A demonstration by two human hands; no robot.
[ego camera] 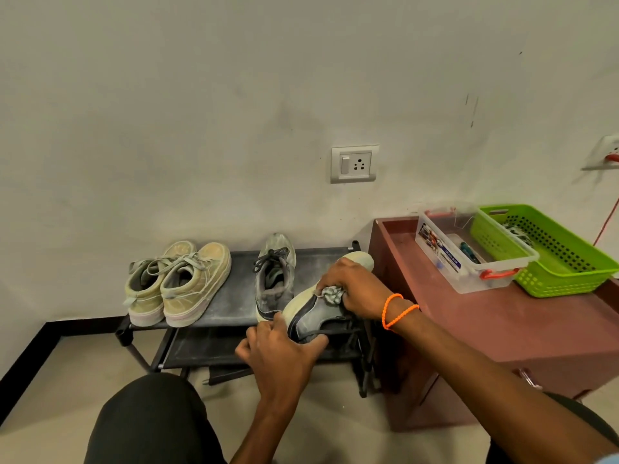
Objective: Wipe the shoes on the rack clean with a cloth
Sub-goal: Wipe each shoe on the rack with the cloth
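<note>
Plain white wall w/ a grey switch-socket plate (354, 164) behind a low black metal shoe rack (234, 296) on pale floor. Top shelf: pair of beige lace-up sneakers (177, 283) at left, one dusty grey sneaker (273, 279) w/ dark laces beside. Left hand (281, 349) grips the heel of a grey-and-cream sneaker (318, 313), held tilted just above rack's right end. Right hand (355, 286), orange bead bracelet (397, 311) at wrist, fingers curled round a crumpled grey cloth (331, 294), pressing it on shoe's side. Maroon counter (502, 329) at right carries a clear plastic box (469, 252) & green perforated basket (552, 252).
</note>
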